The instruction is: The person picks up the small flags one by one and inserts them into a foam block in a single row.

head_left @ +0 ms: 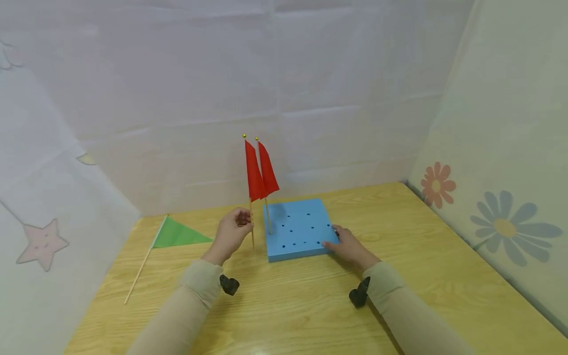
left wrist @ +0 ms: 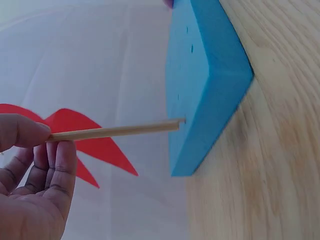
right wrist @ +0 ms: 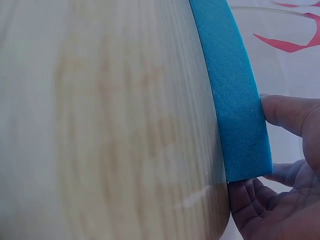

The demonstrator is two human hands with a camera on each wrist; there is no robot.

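Note:
In the head view my left hand [head_left: 230, 232] pinches the stick of a red flag [head_left: 253, 175] between thumb and fingers. That flag is upright, just left of a blue foam board [head_left: 301, 238] with several small holes. A second red flag [head_left: 268, 172] stands in a hole near the board's left edge. The left wrist view shows the held stick [left wrist: 115, 132] with its lower end apart from the board, overlapping the other stick. My right hand [head_left: 351, 246] grips the board's right front corner, thumb [right wrist: 285, 111] on the top face and fingers against the side.
A green flag [head_left: 179, 232] on a pale stick lies on the wooden table [head_left: 284, 305] at the left. Behind the table hangs a whitish cloth [head_left: 337, 123]. At the right is a wall covering with printed flowers [head_left: 505, 228].

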